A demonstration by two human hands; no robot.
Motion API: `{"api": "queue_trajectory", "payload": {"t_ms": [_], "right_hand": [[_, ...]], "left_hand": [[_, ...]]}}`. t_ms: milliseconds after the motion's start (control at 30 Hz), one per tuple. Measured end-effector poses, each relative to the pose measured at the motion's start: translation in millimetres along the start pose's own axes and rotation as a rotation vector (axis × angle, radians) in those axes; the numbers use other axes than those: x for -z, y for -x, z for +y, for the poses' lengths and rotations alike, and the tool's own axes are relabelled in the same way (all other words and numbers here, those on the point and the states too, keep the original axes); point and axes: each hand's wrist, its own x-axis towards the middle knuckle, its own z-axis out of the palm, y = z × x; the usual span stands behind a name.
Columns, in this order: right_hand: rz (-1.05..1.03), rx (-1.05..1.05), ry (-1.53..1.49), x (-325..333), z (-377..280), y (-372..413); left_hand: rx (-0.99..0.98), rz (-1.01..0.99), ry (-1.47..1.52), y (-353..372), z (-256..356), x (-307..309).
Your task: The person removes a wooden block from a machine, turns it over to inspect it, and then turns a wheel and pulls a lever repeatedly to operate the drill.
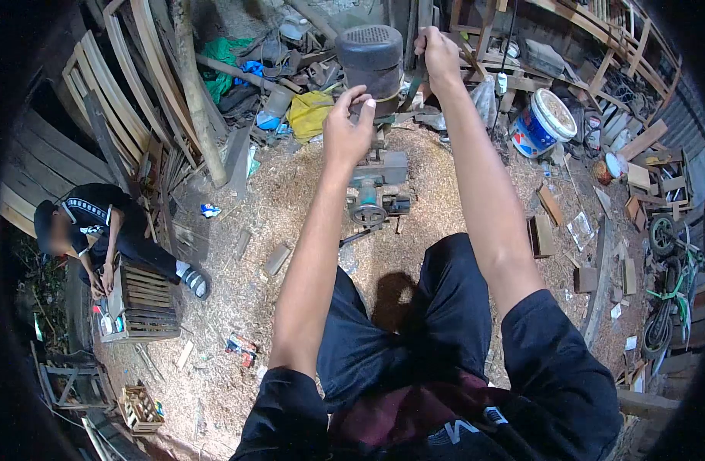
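A dark cylindrical machine housing (372, 58) with a perforated top stands upright at the top centre. At its lower left is my left hand (349, 129), fingers curled and thumb raised, with no object visible in it. Up at the right of the housing, my right hand (438, 58) is closed around something dark and thin that I cannot make out. Below the housing, a greenish metal machine base (379, 167) with a round handwheel (368, 214) sits on the floor among wood shavings.
At the left a person (99, 223) sits by a slatted wooden crate (149, 303). A white and blue bucket (543, 123) is at the upper right, near wood offcuts. Curved wooden pieces (99, 92) lean at the upper left. A motorcycle (663, 284) stands far right.
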Motion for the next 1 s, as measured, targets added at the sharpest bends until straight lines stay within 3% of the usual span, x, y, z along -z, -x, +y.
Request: {"api": "queue_trajectory", "payload": {"t_ms": [200, 467, 567, 1000], "right_hand": [[0.03, 0.032, 0.074, 4, -4, 19], [-0.05, 0.123, -0.06, 9, 6, 31], [-0.058, 0.201, -0.044, 11, 8, 36], [-0.029, 0.126, -0.081, 15, 14, 55]], "left_hand": [[0.056, 0.021, 0.078, 4, -9, 4], [0.066, 0.052, 0.183, 11, -14, 9], [0.25, 0.05, 0.283, 22, -5, 9], [0.098, 0.127, 0.259, 33, 1, 4]]}}
